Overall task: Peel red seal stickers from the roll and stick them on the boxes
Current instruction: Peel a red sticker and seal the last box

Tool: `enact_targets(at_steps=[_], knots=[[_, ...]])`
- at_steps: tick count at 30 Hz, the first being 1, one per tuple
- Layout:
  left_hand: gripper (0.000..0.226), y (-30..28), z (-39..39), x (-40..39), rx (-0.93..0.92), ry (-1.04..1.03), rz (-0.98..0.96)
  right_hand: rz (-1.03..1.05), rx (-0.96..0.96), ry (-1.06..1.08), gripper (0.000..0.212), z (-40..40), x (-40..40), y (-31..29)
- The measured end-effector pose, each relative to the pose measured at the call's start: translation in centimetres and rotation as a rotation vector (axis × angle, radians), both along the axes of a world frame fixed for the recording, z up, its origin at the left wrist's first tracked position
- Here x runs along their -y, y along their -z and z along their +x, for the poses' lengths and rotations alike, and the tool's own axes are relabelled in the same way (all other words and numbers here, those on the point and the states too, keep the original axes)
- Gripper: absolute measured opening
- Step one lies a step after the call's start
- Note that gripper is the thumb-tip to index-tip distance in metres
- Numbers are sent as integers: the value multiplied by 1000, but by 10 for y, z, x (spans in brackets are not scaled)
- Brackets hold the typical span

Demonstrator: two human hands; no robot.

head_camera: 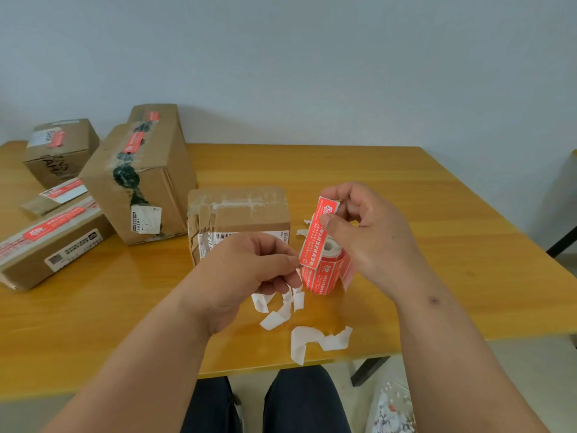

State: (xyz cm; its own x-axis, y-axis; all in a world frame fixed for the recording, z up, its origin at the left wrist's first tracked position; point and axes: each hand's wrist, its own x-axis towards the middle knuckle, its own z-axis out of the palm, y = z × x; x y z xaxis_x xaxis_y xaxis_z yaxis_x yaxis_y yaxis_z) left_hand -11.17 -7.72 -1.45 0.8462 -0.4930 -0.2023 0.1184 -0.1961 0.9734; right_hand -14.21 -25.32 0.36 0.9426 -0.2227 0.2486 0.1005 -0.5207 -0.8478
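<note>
Red sticker (315,232) pinched by right hand (368,232) and left hand (249,270) — could curl onto itself before reaching the box (243,223) at eleven o'clock.

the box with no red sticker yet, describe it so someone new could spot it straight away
On the wooden table, look just behind the hands. The small cardboard box stands there, left of the red sticker roll. Unlike the boxes farther left, its top shows only clear tape, no red seal.

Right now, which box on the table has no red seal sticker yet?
The small taped box directly behind the left hand; every box in the cluster to its left already carries a red sticker.
</note>
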Motion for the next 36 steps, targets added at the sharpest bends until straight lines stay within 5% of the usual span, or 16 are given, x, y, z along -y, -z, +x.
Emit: enact_targets(at_steps=[16,21,25,36], knots=[[17,-3,-3,-14,-59,-1,-98,-70,-14,-36,26,6,-18,0],[13,-2,-2,-15,-45,-44,-147,-280,65,57,44,3,-21,3],[15,-3,1,-15,-7,-109,-174,-271,144,31,18,-4,-21,-3],[10,-11,0,-13,221,-178,-74,-270,-17,-149,10,-7,-30,-8]])
